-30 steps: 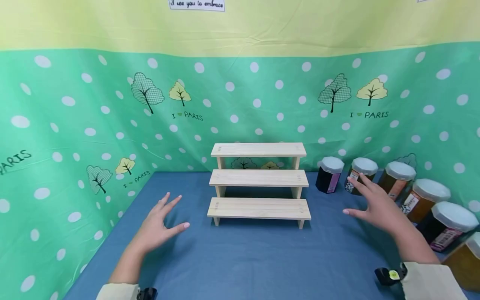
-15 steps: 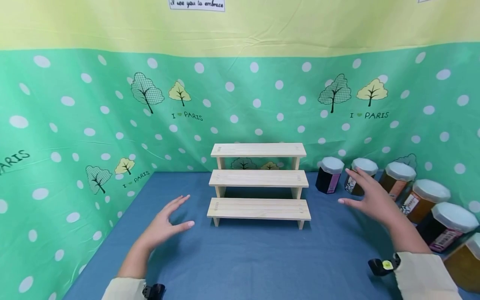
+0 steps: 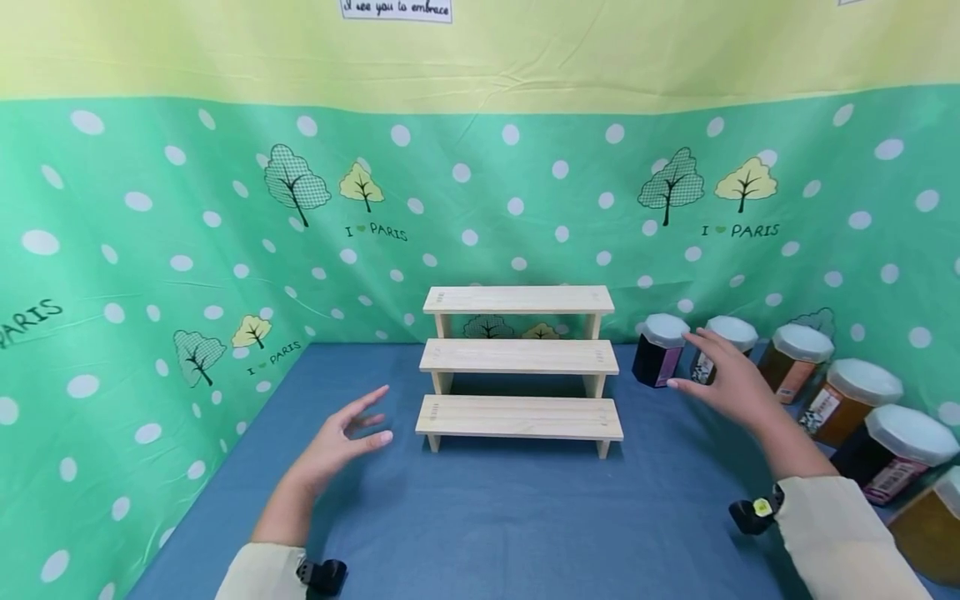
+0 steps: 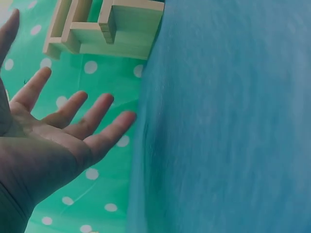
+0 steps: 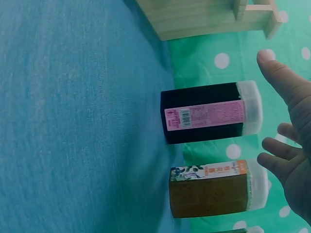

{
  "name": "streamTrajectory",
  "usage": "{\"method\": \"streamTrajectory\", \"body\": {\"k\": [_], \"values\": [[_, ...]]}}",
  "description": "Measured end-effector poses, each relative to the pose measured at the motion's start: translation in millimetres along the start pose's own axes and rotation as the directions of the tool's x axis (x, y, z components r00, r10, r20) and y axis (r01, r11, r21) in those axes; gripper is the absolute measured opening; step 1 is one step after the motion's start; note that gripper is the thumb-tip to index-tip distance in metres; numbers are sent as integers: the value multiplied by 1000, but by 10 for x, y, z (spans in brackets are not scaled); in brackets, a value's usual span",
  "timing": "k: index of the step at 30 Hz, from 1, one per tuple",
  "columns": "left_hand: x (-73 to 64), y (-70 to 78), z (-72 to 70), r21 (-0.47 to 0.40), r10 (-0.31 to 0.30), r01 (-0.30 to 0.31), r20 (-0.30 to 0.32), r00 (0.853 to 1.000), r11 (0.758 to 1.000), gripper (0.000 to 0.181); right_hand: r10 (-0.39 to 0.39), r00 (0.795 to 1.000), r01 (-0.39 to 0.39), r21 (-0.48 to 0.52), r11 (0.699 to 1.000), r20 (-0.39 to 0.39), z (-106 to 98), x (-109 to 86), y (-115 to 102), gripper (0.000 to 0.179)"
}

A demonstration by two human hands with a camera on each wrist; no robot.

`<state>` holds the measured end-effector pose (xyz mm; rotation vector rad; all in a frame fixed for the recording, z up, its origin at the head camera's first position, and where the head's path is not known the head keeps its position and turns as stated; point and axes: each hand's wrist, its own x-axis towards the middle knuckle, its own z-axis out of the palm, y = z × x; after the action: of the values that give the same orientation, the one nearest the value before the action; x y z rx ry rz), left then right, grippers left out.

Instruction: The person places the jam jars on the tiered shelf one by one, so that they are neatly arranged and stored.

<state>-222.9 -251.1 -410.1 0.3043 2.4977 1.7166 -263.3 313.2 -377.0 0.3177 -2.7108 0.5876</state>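
Note:
A three-tier wooden shelf (image 3: 517, 417) stands at the back middle of the blue table. To its left my left hand (image 3: 333, 446) hovers with spread fingers, touching nothing; the left wrist view shows its palm (image 4: 58, 136) and the shelf's side (image 4: 131, 29) above. My right hand (image 3: 738, 383) is held in the air in front of the jars, fingers extended. Nearest to it are a dark jar (image 3: 658, 354) with a pink label and a brown jar (image 5: 209, 194) with a printed label, both white-lidded. No contact with either shows in the right wrist view.
More lidded jars curve down the right side: a brown one (image 3: 791, 367), an amber one (image 3: 840, 408), a dark one (image 3: 885, 462) and another (image 3: 933, 525) cut by the frame edge. A green dotted cloth (image 3: 517, 208) hangs behind the blue table (image 3: 510, 525).
My right hand has moved left and slightly up, toward the dark jar by the shelf. The left hand has shifted right toward the shelf. Shelf and jars stay put.

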Motion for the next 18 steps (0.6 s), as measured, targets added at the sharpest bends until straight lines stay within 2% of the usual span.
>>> {"method": "streamTrajectory", "body": {"k": [4,10,18], "values": [[51,-40,16,-108,-7,9,12,1000,994,78,-10,999,11,21,1000,-36,42,42,16,83],[130,-86,63,-254,-44,58,63,997,965,78,4,998,0,59,998,-65,97,109,53,83],[232,-102,132,-327,-59,101,135,989,940,79,64,997,-59,120,991,-36,175,234,126,89]]}}
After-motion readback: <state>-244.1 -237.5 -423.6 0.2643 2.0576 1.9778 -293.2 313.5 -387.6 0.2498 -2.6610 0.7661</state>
